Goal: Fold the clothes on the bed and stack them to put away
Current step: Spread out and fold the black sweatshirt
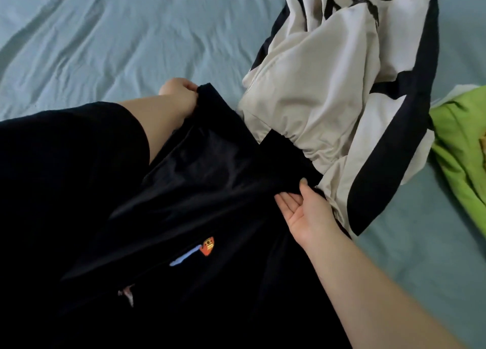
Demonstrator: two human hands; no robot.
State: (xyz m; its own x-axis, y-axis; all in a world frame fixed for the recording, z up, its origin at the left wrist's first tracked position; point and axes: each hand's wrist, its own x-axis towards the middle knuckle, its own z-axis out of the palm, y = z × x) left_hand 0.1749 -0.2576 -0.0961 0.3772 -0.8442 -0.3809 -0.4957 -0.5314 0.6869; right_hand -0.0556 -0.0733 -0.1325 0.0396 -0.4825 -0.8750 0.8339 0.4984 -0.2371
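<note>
A black garment (210,180) with a small orange and blue emblem lies stretched out in front of me over the bed. My left hand (178,93) pinches its far left corner. My right hand (305,212) grips its right edge, thumb on top of the cloth and palm turned up. A cream and black garment (328,91) lies crumpled beyond it at the right, and the black garment's far edge overlaps it.
The light blue bed sheet (105,38) is wrinkled and stretches away to the left and far side. A bright green cloth (462,149) lies at the right edge, next to the cream garment. My dark sleeve fills the lower left.
</note>
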